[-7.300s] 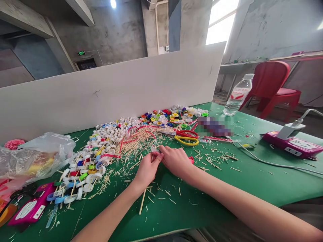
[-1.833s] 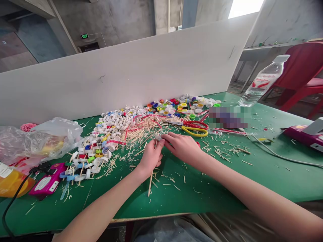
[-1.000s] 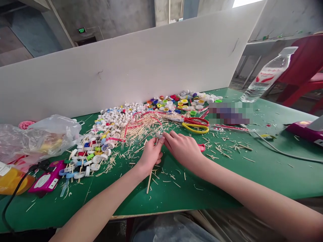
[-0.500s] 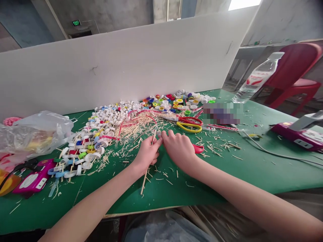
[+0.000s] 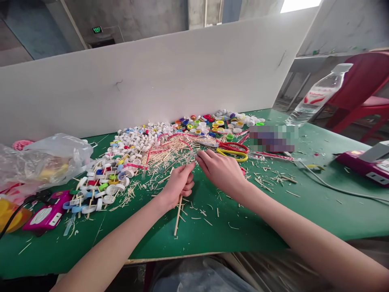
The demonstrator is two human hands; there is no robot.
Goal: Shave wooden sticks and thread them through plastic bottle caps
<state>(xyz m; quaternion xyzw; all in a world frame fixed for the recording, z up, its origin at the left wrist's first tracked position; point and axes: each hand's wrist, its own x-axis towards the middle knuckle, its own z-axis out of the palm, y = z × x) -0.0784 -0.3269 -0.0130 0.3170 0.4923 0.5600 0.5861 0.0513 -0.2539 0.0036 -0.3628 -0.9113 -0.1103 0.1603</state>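
The wooden stick (image 5: 178, 219) at the frame's lower centre needed, we judged, steadying by our left hand (image 5: 179, 184), curled around it, while our right hand's (image 5: 223, 170) grip we couldn't tell.

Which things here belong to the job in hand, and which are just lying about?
Job, apparently:
- pale wooden stick in the left hand
- multicoloured round plastic caps

Lying about, apparently:
- clear plastic water bottle
- translucent plastic bag
- magenta power strips
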